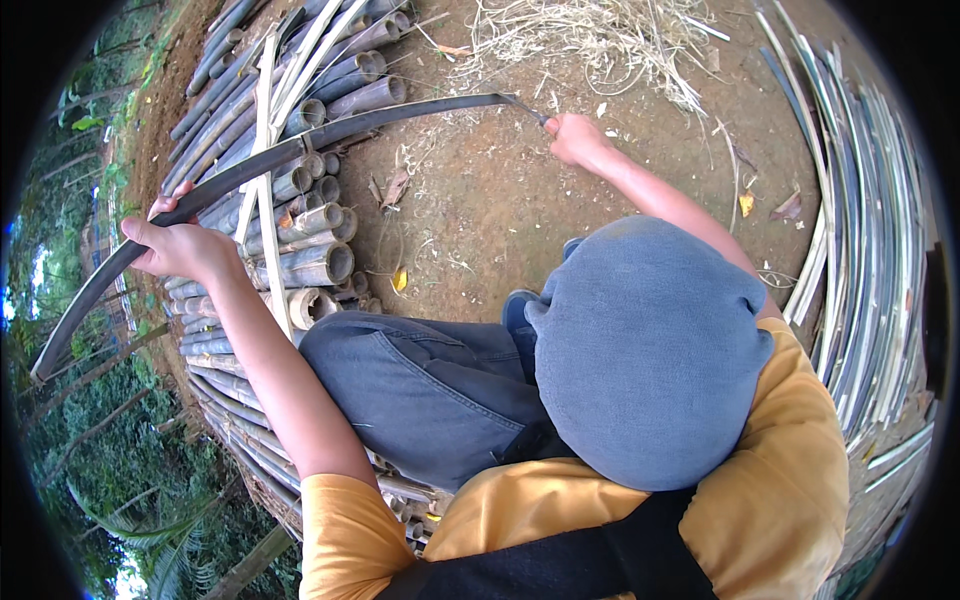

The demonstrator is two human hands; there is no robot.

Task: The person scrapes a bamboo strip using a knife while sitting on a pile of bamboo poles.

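Observation:
A long, dark split bamboo strip [330, 128] arcs from the lower left up to the top middle. My left hand [185, 245] grips it toward its left part, with the thumb and fingers wrapped around it. At the far right end of the strip, my right hand [578, 138] is closed round the handle of a small knife [527, 108]. The thin blade meets the tip of the strip; exactly how it touches is too small to tell. Pale split strips [264, 130] cross beneath the bamboo strip.
Stacked bamboo poles [300, 265] lie on the left beside my bent leg. A heap of pale shavings [590, 40] covers the ground at the top. A bundle of long strips [870, 230] lies at the right. A rounded blue-grey cloth form [650, 350] hides part of my right arm.

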